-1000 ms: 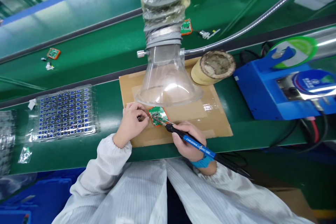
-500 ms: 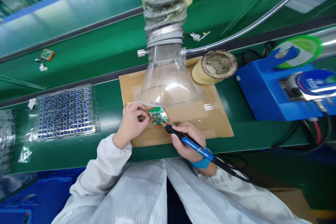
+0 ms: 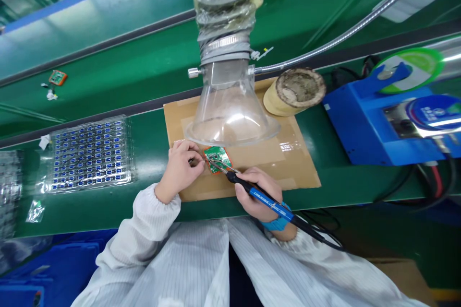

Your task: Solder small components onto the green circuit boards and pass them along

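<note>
A small green circuit board [image 3: 219, 156] with an orange-red edge lies on a brown cardboard sheet [image 3: 300, 165], just below a clear fume funnel. At the board's left edge, my left hand [image 3: 183, 167] is pinched; what its fingertips hold is too small to make out. My right hand [image 3: 260, 193] grips a blue and black soldering iron [image 3: 266, 197], whose tip reaches onto the board. A second thin metal tool seems to extend from the right hand beside the iron, though its grip is hidden.
The clear funnel [image 3: 232, 110] hangs over the cardboard. Behind it stands a round cup [image 3: 295, 91]. A blue machine [image 3: 389, 120] is at the right, a tray of blue parts [image 3: 90, 153] at the left. Another board [image 3: 57, 77] lies on the green belt behind.
The board and the small connector parts on the green belt behind have shifted slightly left. Both hands and the iron look unmoved.
</note>
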Demonstrator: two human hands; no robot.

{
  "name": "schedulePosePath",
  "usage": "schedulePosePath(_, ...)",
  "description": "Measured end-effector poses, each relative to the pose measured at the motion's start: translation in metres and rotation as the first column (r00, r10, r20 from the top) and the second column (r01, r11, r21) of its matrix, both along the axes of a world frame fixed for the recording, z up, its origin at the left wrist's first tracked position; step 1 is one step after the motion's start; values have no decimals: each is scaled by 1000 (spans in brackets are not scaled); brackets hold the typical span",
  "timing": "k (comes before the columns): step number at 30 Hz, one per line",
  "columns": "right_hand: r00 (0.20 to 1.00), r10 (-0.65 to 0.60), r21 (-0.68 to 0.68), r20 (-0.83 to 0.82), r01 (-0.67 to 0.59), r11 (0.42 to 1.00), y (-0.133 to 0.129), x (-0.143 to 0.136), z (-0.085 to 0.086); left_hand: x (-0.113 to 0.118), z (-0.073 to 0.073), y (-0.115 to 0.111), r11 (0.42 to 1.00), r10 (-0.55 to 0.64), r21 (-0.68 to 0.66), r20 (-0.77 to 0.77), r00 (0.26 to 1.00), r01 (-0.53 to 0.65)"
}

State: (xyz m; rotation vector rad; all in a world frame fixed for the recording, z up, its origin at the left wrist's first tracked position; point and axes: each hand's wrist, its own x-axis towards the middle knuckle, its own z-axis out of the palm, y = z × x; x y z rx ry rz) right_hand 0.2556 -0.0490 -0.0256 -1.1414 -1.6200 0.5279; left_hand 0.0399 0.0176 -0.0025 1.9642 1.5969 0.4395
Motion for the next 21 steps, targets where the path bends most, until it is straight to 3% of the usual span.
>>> schedulePosePath(21, 999, -4, 14, -43, 5, 1000, -2, 4, -2, 1, 1, 0, 1000, 16, -11, 12, 1000, -16)
